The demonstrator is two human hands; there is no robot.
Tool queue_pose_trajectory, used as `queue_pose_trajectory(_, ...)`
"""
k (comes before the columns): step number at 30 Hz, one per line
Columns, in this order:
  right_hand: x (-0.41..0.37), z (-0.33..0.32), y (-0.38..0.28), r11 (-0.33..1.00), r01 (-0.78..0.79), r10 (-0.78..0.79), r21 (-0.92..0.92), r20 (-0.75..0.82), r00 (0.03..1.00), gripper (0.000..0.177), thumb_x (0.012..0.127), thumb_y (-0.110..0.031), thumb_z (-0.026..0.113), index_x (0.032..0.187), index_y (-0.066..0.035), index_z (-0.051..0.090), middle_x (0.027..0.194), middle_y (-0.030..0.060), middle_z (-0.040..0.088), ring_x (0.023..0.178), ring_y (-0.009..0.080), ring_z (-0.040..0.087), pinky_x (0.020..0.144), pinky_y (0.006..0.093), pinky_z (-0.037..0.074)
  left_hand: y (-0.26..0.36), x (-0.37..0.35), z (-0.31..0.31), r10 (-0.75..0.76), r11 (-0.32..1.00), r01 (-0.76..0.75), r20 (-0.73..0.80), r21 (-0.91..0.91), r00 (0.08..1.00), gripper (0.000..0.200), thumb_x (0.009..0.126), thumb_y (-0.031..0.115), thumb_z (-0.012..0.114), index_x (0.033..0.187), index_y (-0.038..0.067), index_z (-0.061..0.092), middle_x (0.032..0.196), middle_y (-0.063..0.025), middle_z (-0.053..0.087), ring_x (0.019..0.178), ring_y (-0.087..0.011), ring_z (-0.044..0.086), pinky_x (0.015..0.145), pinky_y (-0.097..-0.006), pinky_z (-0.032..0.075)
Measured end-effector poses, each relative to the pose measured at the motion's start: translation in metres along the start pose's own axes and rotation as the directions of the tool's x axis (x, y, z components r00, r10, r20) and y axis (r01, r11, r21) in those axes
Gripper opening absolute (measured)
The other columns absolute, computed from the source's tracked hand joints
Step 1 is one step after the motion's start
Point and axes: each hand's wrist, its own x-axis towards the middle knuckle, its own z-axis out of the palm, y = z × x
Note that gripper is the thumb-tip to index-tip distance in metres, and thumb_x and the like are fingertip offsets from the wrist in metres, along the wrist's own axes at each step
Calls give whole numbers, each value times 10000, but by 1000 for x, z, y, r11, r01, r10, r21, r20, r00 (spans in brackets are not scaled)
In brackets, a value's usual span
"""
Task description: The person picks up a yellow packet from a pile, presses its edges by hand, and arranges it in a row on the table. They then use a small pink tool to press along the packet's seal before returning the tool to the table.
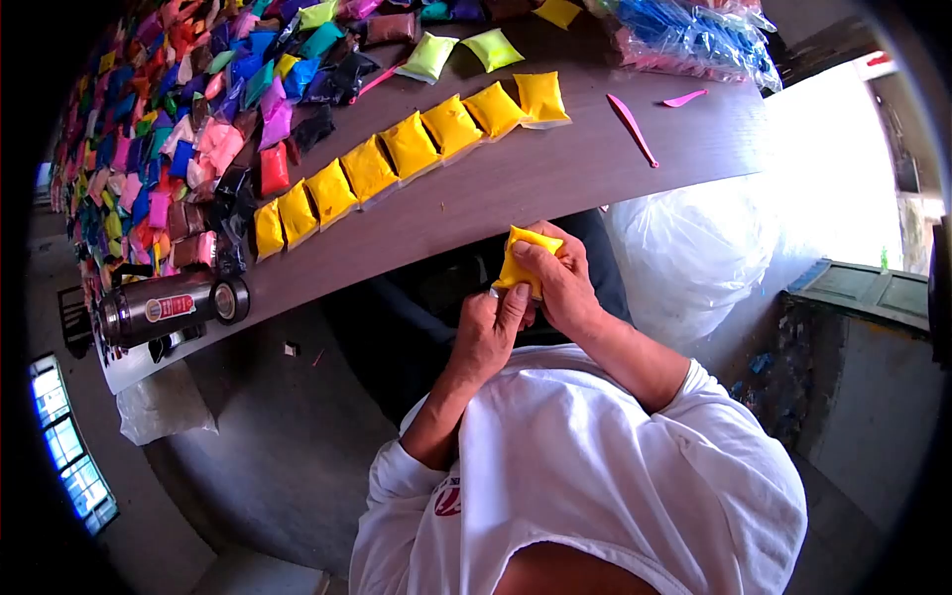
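Observation:
Between my two hands, over my lap just off the table's front edge, is a small yellow packet (518, 266). My left hand (493, 322) pinches its lower end with thumb and fingers. At the packet's upper right side, my right hand (561, 273) holds it, the thumb pressed on its face. A slanting row of several yellow packets (409, 146) lies on the dark table (436, 213) beyond my hands. Two yellow-green packets (492, 50) rest behind the row.
Many coloured packets (223, 144) are heaped at the left, beside a dark thermos (164, 307). Pink plastic tools (633, 130) lie on the table's right part. Blue items in clear bags (684, 40) are at the back right. A large clear plastic bag (684, 258) stands right of my legs.

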Motion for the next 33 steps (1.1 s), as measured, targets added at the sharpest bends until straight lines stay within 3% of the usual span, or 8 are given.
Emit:
queue_pose_trajectory(12,1,6,-1,979,24,-19,205,-25,999,192,855,-191,615,930,-20,569,756,31,581,618,84,541,541,209,463,1,0,0,51,999,-52,-27,-18,998,452,965,394,439,783,7,587,623,-22,585,567,-92,559,533,-231,451)
queue_pose_trajectory(21,-2,-2,-4,998,25,-22,-53,68,997,266,901,-258,597,1009,-27,523,746,14,561,625,75,537,552,200,460,0,-1,0,40,998,-42,-46,-44,998,442,973,374,427,773,8,573,635,-24,581,576,-85,548,534,-232,447)
queue_pose_trajectory(23,-8,-2,-7,993,-34,45,-113,92,995,355,875,-388,612,949,-46,555,816,29,572,668,91,560,627,204,485,-1,-2,-2,-5,999,4,-13,-44,1000,428,953,426,435,812,52,588,630,-25,582,587,-107,602,570,-221,489)
queue_pose_trajectory(27,-6,-11,-11,977,90,-56,-195,173,983,292,878,-317,631,935,-41,554,830,24,580,687,88,565,644,203,481,2,-5,4,30,1000,-30,-14,1,999,413,956,399,447,791,44,578,614,-29,569,571,-112,586,553,-226,471)
queue_pose_trajectory(29,-8,-10,-21,989,14,12,-148,170,985,258,856,-262,669,933,-35,573,889,45,584,781,110,573,713,233,483,1,-3,1,57,998,-57,-9,-11,998,409,953,396,458,793,38,576,622,-34,575,584,-120,595,558,-235,476)
queue_pose_trajectory(31,-3,-13,-25,924,319,-231,-210,357,905,211,858,-174,662,969,-15,580,993,73,564,807,117,566,676,231,478,-3,-1,0,82,996,-82,-3,-24,997,406,950,392,468,794,32,574,631,-39,581,597,-128,604,564,-245,481)
queue_pose_trajectory(32,1,-20,-20,859,430,-291,-278,426,856,245,827,-169,693,1013,-37,603,1055,84,540,910,152,555,778,274,464,-5,-2,0,114,993,-114,-16,-33,993,402,943,392,483,798,27,573,637,-45,586,604,-137,611,572,-252,487)
queue_pose_trajectory(33,1,-21,-22,862,424,-286,-279,423,860,245,827,-169,693,1013,-37,603,1055,84,540,910,152,555,778,274,464,-7,-3,1,146,988,-147,-28,-42,989,400,936,391,499,803,22,573,643,-50,591,611,-145,617,580,-259,492)
